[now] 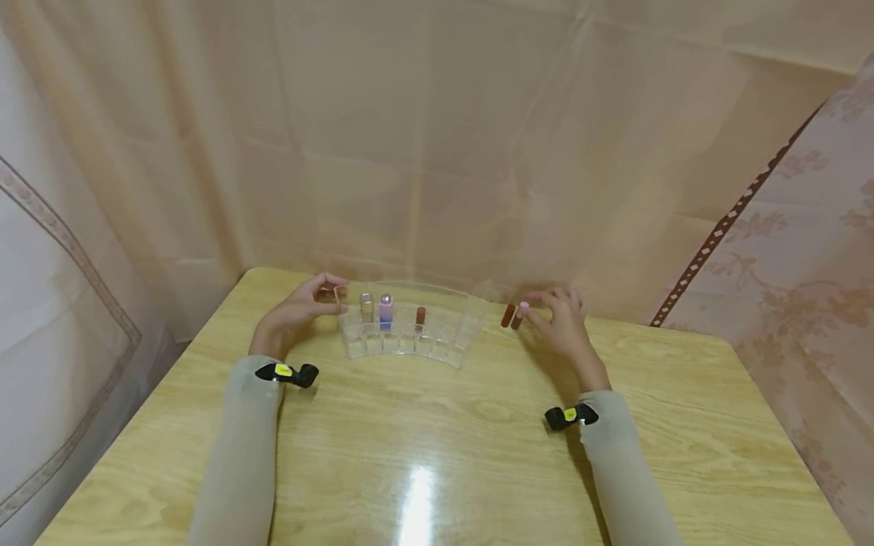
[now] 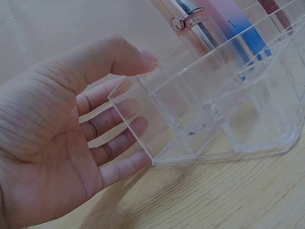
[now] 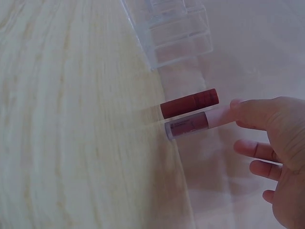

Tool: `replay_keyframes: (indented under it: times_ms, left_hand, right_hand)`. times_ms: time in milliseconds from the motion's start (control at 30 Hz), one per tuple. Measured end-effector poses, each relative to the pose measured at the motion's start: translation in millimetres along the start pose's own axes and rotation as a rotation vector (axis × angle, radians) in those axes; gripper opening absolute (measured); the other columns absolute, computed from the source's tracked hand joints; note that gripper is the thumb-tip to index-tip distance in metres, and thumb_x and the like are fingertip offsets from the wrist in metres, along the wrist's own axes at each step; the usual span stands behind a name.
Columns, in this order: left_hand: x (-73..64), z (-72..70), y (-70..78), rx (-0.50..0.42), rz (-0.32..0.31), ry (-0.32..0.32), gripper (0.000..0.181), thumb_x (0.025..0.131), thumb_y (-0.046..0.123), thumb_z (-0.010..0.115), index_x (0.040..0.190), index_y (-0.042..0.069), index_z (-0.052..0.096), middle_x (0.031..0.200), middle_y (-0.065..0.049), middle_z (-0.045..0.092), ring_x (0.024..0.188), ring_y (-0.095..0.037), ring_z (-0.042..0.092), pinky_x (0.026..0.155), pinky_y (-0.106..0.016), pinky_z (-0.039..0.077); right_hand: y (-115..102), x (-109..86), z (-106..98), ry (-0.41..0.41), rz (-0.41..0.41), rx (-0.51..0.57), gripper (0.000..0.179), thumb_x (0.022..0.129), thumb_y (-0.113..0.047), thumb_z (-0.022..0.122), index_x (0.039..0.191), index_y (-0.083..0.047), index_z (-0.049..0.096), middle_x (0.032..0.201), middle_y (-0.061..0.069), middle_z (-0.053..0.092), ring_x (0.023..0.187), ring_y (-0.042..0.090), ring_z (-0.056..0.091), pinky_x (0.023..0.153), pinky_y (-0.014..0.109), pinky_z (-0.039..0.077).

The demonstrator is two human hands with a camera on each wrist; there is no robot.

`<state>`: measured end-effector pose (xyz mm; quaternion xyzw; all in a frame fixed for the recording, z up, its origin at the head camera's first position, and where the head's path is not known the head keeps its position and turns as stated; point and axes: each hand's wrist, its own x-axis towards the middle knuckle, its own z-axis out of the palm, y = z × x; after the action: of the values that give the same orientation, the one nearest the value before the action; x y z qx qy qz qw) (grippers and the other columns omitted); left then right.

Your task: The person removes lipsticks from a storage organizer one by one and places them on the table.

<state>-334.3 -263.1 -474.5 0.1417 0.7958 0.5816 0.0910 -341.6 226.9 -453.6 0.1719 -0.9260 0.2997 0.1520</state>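
A clear curved makeup organizer with several compartments stands on the table. In it are a silver-and-clear tube, a pink-to-blue tube and a dark red lipstick tube. My left hand holds the organizer's left end, thumb over the top edge and fingers against the side wall. To the right of the organizer, my right hand pinches the pale pink cap of a lip gloss tube between thumb and index finger. Close beside that tube stands a second, dark red lipstick tube.
The wooden table reaches from the curtain behind the organizer toward me. Patterned cloth hangs on the right, white cloth on the left. Light reflects off the table's front middle.
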Motion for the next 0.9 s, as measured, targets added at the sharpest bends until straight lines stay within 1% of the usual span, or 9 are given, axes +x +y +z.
replay_keyframes:
  times_ms: [133,233,333,433,533,667,733,833,900]
  left_hand:
    - [-1.9,1.8,-2.8,-0.02,-0.012,0.002,0.056,0.094,0.004,0.068,0.142,-0.007,0.04,0.133,-0.022,0.048,0.114,-0.02,0.05,0.097,-0.027,0.042]
    - [-1.8,2.1,-2.9,-0.024,-0.016,0.009,0.056,0.094,0.004,0.068,0.142,-0.006,0.041,0.134,-0.024,0.048,0.115,-0.022,0.049,0.097,-0.027,0.043]
    - [-1.9,1.9,-1.5,-0.03,-0.018,0.01,0.057,0.094,0.005,0.069,0.142,-0.006,0.041,0.136,-0.024,0.047,0.117,-0.022,0.049,0.099,-0.029,0.041]
    - [-2.7,1.7,0.1,-0.038,-0.018,0.017,0.058,0.093,0.005,0.069,0.142,-0.007,0.04,0.135,-0.023,0.048,0.116,-0.022,0.05,0.1,-0.031,0.04]
    - [-3.7,1.6,0.6,-0.035,-0.021,0.016,0.058,0.093,0.004,0.069,0.142,-0.007,0.04,0.134,-0.022,0.049,0.114,-0.02,0.051,0.098,-0.029,0.042]
    - [-4.3,3.5,1.3,-0.01,-0.027,-0.001,0.056,0.093,0.004,0.069,0.142,-0.004,0.043,0.133,-0.021,0.05,0.113,-0.017,0.051,0.096,-0.025,0.044]
    - [-4.6,4.2,2.7,-0.007,-0.023,0.001,0.055,0.093,0.004,0.069,0.141,-0.003,0.044,0.132,-0.02,0.05,0.112,-0.017,0.051,0.095,-0.024,0.044]
    - [-5.1,3.8,5.9,0.006,0.001,0.007,0.053,0.093,0.004,0.069,0.139,-0.005,0.045,0.129,-0.02,0.05,0.11,-0.019,0.051,0.091,-0.023,0.046]
    - [-5.6,3.1,8.4,0.008,-0.003,0.01,0.053,0.092,0.004,0.07,0.139,-0.004,0.046,0.128,-0.02,0.05,0.11,-0.019,0.051,0.091,-0.023,0.047]
  right_hand:
    - [-1.6,-0.5,-2.0,-0.005,-0.004,-0.003,0.035,0.097,-0.025,0.071,0.124,-0.002,0.069,0.125,0.022,0.063,0.113,0.039,0.04,0.103,0.061,0.017]
    - [-4.7,-0.8,-4.8,0.0,-0.008,0.003,0.036,0.097,-0.024,0.071,0.125,-0.002,0.068,0.126,0.023,0.062,0.115,0.039,0.04,0.104,0.062,0.016]
    - [-8.6,-0.6,-8.0,0.017,-0.023,0.004,0.035,0.095,-0.02,0.073,0.125,-0.002,0.068,0.127,0.023,0.062,0.117,0.04,0.04,0.106,0.063,0.016]
    - [-12.5,1.0,-10.3,0.041,-0.047,0.002,0.035,0.093,-0.017,0.075,0.125,-0.003,0.068,0.126,0.023,0.063,0.116,0.04,0.041,0.106,0.064,0.017]
    - [-18.8,1.9,-11.7,0.063,-0.071,0.007,0.036,0.092,-0.018,0.076,0.124,-0.003,0.069,0.123,0.022,0.063,0.114,0.04,0.041,0.104,0.063,0.018]
    - [-32.5,0.0,-15.1,0.082,-0.104,0.033,0.035,0.091,-0.017,0.076,0.122,-0.003,0.07,0.121,0.021,0.063,0.11,0.039,0.041,0.102,0.062,0.02]
    - [-40.9,-0.2,-17.3,0.087,-0.13,0.057,0.034,0.092,-0.016,0.076,0.122,-0.003,0.07,0.121,0.021,0.064,0.11,0.038,0.041,0.101,0.061,0.02]
    - [-55.0,0.7,-21.3,0.088,-0.17,0.088,0.033,0.092,-0.016,0.076,0.123,-0.005,0.07,0.123,0.019,0.064,0.11,0.037,0.041,0.1,0.06,0.02]
    - [-63.6,2.0,-23.4,0.095,-0.189,0.098,0.033,0.092,-0.016,0.075,0.123,-0.006,0.07,0.124,0.019,0.063,0.108,0.035,0.041,0.098,0.058,0.02]
